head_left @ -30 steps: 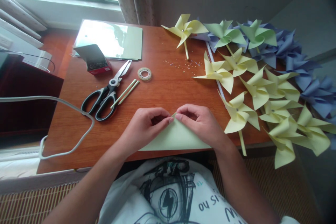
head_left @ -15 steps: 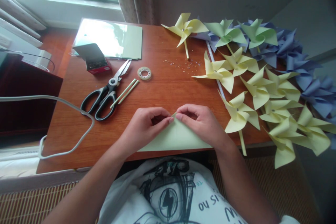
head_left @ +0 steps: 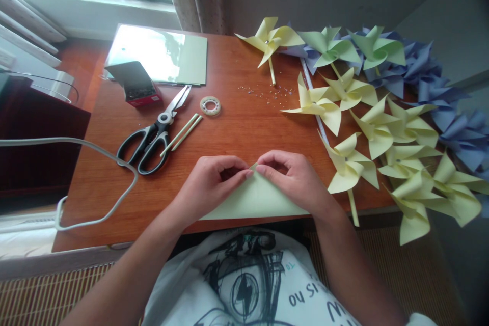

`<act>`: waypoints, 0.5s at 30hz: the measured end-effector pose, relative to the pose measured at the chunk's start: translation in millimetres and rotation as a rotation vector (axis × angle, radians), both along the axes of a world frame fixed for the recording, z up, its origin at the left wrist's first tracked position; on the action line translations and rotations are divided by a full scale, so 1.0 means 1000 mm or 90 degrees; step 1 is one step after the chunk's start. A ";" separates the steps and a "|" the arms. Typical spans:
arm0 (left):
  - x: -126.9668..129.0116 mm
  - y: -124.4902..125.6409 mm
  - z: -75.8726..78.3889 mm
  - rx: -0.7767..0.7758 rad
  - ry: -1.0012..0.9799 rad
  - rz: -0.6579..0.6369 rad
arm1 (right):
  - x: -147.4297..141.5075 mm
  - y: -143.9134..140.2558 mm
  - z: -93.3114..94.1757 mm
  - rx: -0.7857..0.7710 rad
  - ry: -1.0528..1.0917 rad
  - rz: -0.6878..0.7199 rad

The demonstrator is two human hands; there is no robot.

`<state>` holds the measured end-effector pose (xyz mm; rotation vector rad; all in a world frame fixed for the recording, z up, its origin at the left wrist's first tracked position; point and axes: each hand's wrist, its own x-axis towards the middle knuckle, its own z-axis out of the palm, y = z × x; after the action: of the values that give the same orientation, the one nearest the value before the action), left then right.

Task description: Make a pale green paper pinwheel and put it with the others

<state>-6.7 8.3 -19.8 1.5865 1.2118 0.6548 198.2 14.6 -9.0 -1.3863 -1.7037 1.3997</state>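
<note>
A pale green sheet of paper (head_left: 255, 198), folded to a triangle, lies at the table's front edge with its point facing away from me. My left hand (head_left: 219, 181) pinches that point from the left, thumb and fingertips closed on the paper. From the right, my right hand (head_left: 288, 175) grips the same tip between thumb and fingers. The two hands nearly meet there. Both side corners of the sheet are partly covered by my hands and forearms.
Black-handled scissors (head_left: 155, 135), two thin paper sticks (head_left: 183, 135), a tape roll (head_left: 210, 106) and an open red box (head_left: 143, 96) lie left. Shiny sheets (head_left: 194, 61) sit behind. Yellow pinwheels (head_left: 346, 160), green and blue ones fill the right. A white cable (head_left: 103, 150) crosses the left edge.
</note>
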 end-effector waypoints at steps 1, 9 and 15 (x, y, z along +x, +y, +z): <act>0.000 0.000 0.000 0.000 0.000 -0.001 | 0.000 0.000 0.000 0.001 -0.002 -0.002; -0.001 0.000 -0.001 0.007 0.004 -0.003 | -0.001 0.001 0.001 0.004 -0.020 -0.006; -0.001 0.000 0.000 0.015 0.017 -0.004 | 0.000 0.000 0.001 0.012 -0.031 -0.002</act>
<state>-7.3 8.0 -19.4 1.6218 1.2223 0.6481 198.0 15.0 -7.7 -1.4231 -1.7413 1.3542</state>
